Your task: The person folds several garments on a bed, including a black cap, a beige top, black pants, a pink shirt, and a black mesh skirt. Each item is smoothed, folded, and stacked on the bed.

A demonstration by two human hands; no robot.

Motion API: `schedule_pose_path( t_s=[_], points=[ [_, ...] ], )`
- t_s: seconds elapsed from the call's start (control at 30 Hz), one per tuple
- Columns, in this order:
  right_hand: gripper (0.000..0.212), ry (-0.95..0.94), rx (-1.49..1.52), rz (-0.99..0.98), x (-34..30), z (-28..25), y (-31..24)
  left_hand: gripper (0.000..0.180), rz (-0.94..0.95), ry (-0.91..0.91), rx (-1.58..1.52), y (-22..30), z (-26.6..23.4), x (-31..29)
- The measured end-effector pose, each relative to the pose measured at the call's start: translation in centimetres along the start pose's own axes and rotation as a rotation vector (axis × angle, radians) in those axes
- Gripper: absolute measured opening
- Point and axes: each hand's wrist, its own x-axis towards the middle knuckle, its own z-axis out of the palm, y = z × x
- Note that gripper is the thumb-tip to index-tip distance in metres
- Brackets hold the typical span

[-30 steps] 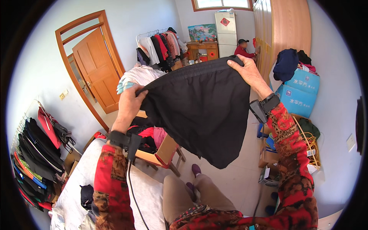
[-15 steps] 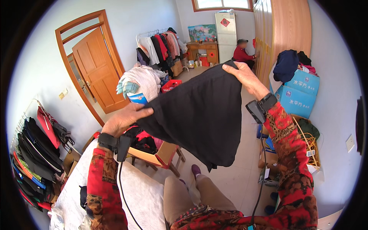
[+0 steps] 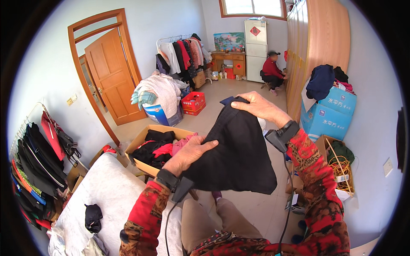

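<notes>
A black garment hangs in the air before me, its upper edge gathered like a waistband; its exact kind does not show. My right hand pinches the top corner, where a bit of dark blue cloth sticks out. Lower and to the left, my left hand grips the same edge, thumb on top. Just beyond the left hand is an open cardboard box of black, red and pink clothes. Both wrists wear black strapped devices with cables.
A bed with a white cover and a small black cloth item lies at left. Clothes racks, a red crate and a bedding bundle stand beyond. Blue boxes line the right wall. Another person sits by the wardrobe.
My left hand has moved right and down along the garment's edge, closer to my right hand, which has come lower. The garment hangs narrower at the top, and the clothes box shows more.
</notes>
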Motion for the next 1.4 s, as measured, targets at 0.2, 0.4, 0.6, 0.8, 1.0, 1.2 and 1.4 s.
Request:
schedule_pose_path(
  t_s=[0.2, 0.4, 0.6, 0.8, 1.0, 1.2, 1.4],
  points=[
    [0.031, 0.338, -0.417, -0.211, -2.6, 4.9, 0.5, 0.024, 0.064, 0.237, -0.253, -3.7, 2.9, 0.6],
    [0.06, -0.177, 0.338, 0.261, -5.5, 11.0, -0.8, 0.023, 0.369, 0.531, 0.522, -6.2, 4.2, 0.8],
    [0.053, -0.204, 0.266, 0.249, -5.7, 13.2, -0.9, 0.04, 0.268, 0.44, 0.705, -6.8, 4.8, -1.4],
    [0.037, -0.319, 0.393, 0.344, -5.7, 14.1, -0.8, 0.04, 0.246, 0.363, 0.243, -7.4, 3.5, -2.4],
    [0.033, -0.406, 0.598, 0.33, -6.4, 14.0, -0.5, 0.049, 0.017, 0.415, -0.103, -7.4, 2.4, -3.3],
    [0.029, -0.453, 0.717, 0.322, -6.6, 14.6, -0.1, 0.051, -0.023, 0.412, -0.09, -7.1, 2.2, -3.9],
    [0.024, -0.278, 0.348, 0.198, -7.0, 17.3, 0.1, 0.035, 0.103, 0.502, 0.038, -8.7, 2.6, -3.0]
  ],
)
